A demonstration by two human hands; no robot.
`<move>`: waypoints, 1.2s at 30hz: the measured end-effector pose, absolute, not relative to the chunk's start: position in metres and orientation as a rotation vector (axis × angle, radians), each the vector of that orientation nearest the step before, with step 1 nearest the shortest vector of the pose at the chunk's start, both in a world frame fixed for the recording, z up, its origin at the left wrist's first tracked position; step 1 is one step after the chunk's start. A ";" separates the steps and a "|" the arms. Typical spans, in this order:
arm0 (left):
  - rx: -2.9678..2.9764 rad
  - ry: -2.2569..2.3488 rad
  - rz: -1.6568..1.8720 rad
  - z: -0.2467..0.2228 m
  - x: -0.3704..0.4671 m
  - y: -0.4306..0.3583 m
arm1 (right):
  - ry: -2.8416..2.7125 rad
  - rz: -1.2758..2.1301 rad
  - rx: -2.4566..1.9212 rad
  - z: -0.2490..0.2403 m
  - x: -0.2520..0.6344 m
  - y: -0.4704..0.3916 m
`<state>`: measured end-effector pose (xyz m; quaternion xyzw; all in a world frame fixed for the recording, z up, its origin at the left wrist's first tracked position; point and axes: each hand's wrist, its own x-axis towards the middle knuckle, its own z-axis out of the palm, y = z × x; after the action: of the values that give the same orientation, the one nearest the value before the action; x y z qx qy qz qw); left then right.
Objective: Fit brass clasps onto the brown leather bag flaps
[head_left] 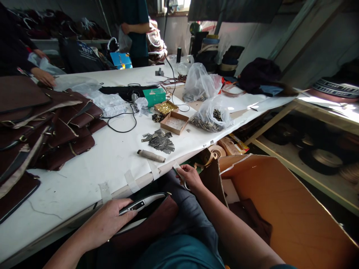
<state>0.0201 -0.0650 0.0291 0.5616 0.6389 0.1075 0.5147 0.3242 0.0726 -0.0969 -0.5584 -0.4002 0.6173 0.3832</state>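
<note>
My left hand (110, 220) is closed on the rim of a dark brown bag (157, 220) on my lap. Its thumb and fingers pinch the pale lining edge beside a small dark metal plate (138, 206). The bag's mouth gapes toward the table. My right hand (190, 176) is closed on a small thing with a pale flat end (177, 169) and a white loop below; its kind is unclear. That hand hovers just off the table edge. Nearby on the table lie a wrapped, rod-like tool (152, 155) and a pile of flat metal plates (160, 142).
Brown bags (67, 127) heap on the table's left. Cardboard trays (174, 122) and plastic bags of metal parts (211, 117) stand farther back. A black cable (123, 130) crosses the tabletop. At my right is an open carton (280, 194). Two people stand beyond the table.
</note>
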 end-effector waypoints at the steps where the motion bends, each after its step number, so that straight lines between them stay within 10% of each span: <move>1: 1.355 1.523 0.227 0.028 0.019 -0.065 | -1.016 1.596 -1.421 -0.095 0.324 0.073; 14: 1.310 1.520 0.232 0.011 0.003 -0.056 | -1.229 1.389 -1.506 -0.077 0.324 0.071; 24: 1.375 1.559 0.310 0.010 0.000 -0.049 | -2.218 1.304 -0.827 0.043 0.256 0.034; 36: 1.265 1.575 0.308 0.009 -0.009 -0.060 | -2.887 0.657 -0.948 0.028 0.205 0.016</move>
<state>-0.0089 -0.0596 0.0095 0.5281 0.6575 0.1285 0.5218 0.2053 0.0164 0.0284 -0.3048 -0.9285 0.2114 0.0166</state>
